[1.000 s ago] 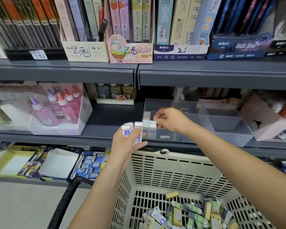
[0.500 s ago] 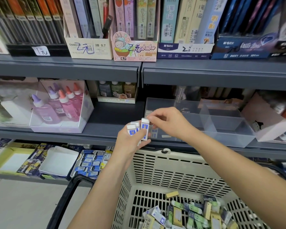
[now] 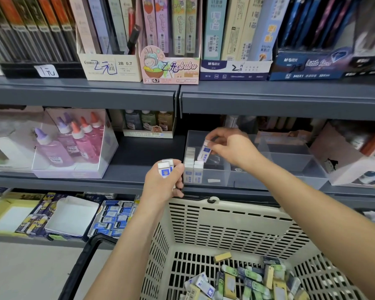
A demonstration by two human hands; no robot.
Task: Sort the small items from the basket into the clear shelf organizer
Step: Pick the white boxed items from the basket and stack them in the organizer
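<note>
- Left hand (image 3: 164, 187): grip clamped on remaining erasers (image 3: 165, 167), one fewer than before.
- Right hand (image 3: 227, 146): grip pinching that eraser (image 3: 205, 151) at 2 o'clock, above organizer (image 3: 294, 163), stocked left compartment; placement likely next.

glue bottles (image 3: 82, 144), pink and purple, in clear box (image 3: 109, 148), left of the left hand (image 3: 164, 185) | pink display box (image 3: 170, 67) marked 2B 0.7, on shelf (image 3: 82, 94) above it | white tray (image 3: 72, 215) below-left of it | white carton (image 3: 353, 167) right of the right hand (image 3: 231, 148)
</note>
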